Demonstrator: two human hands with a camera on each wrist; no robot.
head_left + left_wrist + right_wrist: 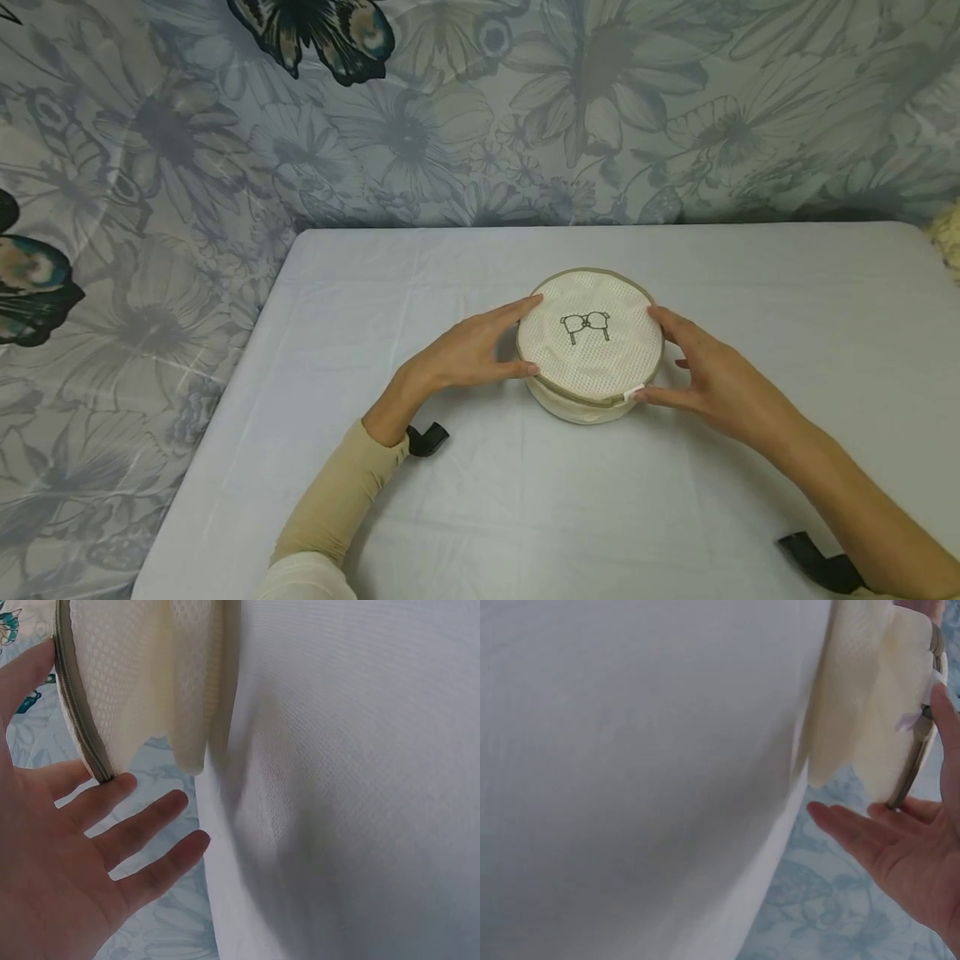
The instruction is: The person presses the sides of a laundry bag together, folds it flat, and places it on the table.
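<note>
A round cream mesh laundry bag (555, 350) with a dark glasses-like line drawing on its top stands on the table in the head view. My left hand (468, 346) holds its left rim, thumb at the near side and index finger at the far side. In the left wrist view the other fingers spread loosely beside the zipper (81, 727). The right hand (716, 379) grips the opposite rim, its thumb by a white tab (633, 392). The bag's soft mesh side (885, 712) sags in folds below the zipper in the right wrist view.
A white cloth covers the table (300, 333). Behind it and to the left hangs a floral fabric (405, 133) with butterflies. Black wrist straps (427, 440) show on both arms. Something pale yellow (948, 237) sits at the far right edge.
</note>
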